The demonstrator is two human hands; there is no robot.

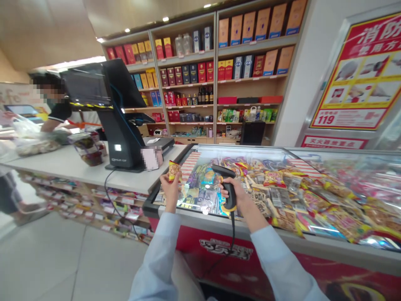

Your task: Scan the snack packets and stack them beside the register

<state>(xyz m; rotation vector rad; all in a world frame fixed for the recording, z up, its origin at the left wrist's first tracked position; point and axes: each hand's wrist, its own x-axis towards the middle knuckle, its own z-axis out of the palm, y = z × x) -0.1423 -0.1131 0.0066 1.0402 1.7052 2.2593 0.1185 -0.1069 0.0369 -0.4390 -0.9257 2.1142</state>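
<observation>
In my right hand [236, 192] is a black barcode scanner [230, 196] with yellow trim, its head pointing left and its cable hanging down over the freezer's front. My left hand [171, 186] pinches a small yellow-and-red snack packet [174, 170], held upright near the freezer's left corner. The scanner's head and the packet are apart, at about the same height. Both hands are above the glass-topped chest freezer [200, 218], in which many wrapped ice creams [275, 177] show.
Left of the freezer runs a white counter [134, 180] with a black checkout terminal [125, 125] and jars [89, 150]. A person [58, 100] leans over its far end beside plastic bags [28, 129]. Shelves of boxed bottles [188, 75] line the back wall. A cable [108, 194] hangs down the counter's front.
</observation>
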